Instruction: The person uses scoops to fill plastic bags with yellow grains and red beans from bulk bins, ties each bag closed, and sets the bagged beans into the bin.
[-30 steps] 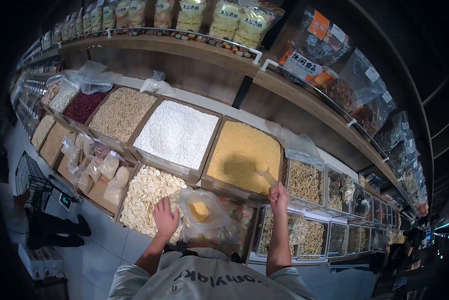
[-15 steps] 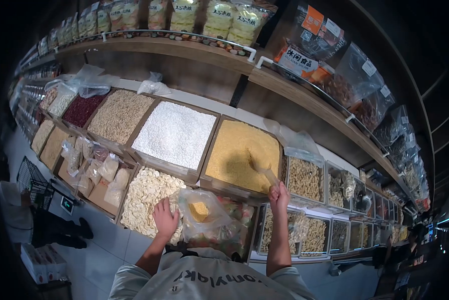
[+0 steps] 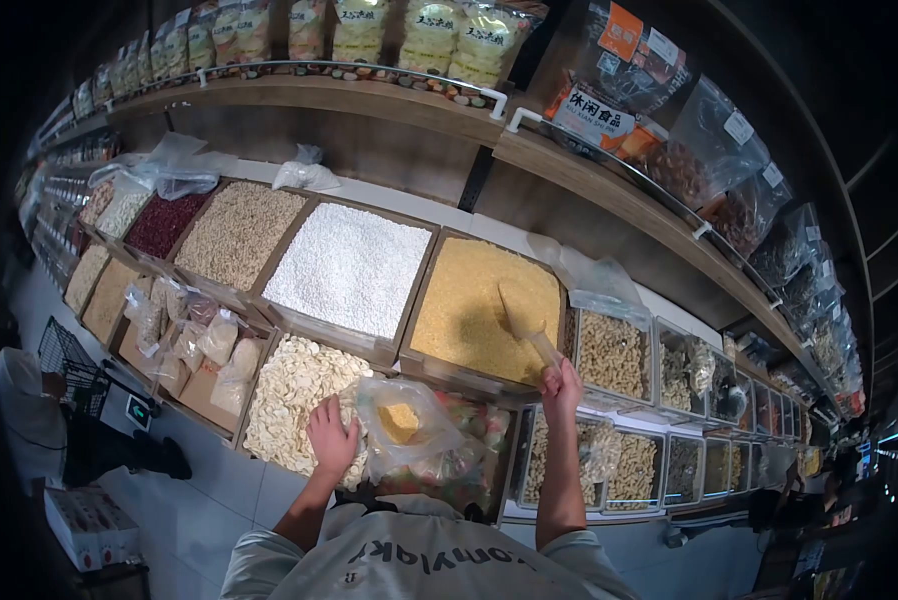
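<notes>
My right hand (image 3: 561,383) is closed round the handle of a clear scoop (image 3: 523,312), whose bowl rests on the yellow grain (image 3: 469,290) in a wooden bin. The scoop looks filled with the same grain. Fingers spread, my left hand (image 3: 332,432) lies over the pale flakes (image 3: 299,390) at the left edge of an open plastic bag (image 3: 419,440). A small heap of yellow grain (image 3: 398,421) sits in the bag. Whether my left fingers touch the bag is hard to tell.
White grain (image 3: 349,265) fills the bin left of the yellow one. Clear boxes of peanuts (image 3: 611,357) stand to the right. A wooden shelf (image 3: 369,100) with packaged goods runs above. At the far left a person (image 3: 39,410) is near a shopping cart (image 3: 69,365).
The scoop has moved from the front edge of the yellow grain further into it, its bowl now turned and loaded. My left hand has stayed in place.
</notes>
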Motion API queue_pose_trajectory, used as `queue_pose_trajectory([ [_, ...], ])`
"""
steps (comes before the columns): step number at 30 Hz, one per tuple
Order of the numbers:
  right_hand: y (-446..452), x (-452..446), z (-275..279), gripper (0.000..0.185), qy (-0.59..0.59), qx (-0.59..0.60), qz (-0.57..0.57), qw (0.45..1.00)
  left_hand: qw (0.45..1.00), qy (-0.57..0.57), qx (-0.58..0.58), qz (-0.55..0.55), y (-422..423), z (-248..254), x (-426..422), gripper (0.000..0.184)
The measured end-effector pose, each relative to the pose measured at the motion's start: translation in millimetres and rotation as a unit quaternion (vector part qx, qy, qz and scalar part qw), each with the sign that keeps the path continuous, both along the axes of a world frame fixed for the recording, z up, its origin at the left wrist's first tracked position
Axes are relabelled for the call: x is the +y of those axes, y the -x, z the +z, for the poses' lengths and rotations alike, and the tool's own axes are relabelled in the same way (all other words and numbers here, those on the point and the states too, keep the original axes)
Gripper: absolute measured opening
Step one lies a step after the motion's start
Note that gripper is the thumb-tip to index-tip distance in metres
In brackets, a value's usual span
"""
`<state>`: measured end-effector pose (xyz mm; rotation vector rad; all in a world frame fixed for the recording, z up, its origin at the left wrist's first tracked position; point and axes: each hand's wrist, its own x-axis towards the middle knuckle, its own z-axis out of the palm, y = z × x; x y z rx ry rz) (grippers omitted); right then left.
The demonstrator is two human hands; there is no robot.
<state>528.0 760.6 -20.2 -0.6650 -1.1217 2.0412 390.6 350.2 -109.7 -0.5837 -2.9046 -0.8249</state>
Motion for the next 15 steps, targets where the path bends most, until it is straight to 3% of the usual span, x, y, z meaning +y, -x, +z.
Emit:
queue_pose_trajectory([
  [7,-4.2,-4.0,4.7,0.042,0.001,0.050,0.019,0.999,1.000,0.008,0.001,0.001,0.2,-2.2,0.8,0.065],
  [15,-2.8,-7.0,6.9,0.045,-0.013,0.014,-0.009,1.000,1.000,0.005,0.003,0.000,0.3,-6.6,-0.3,0.066],
])
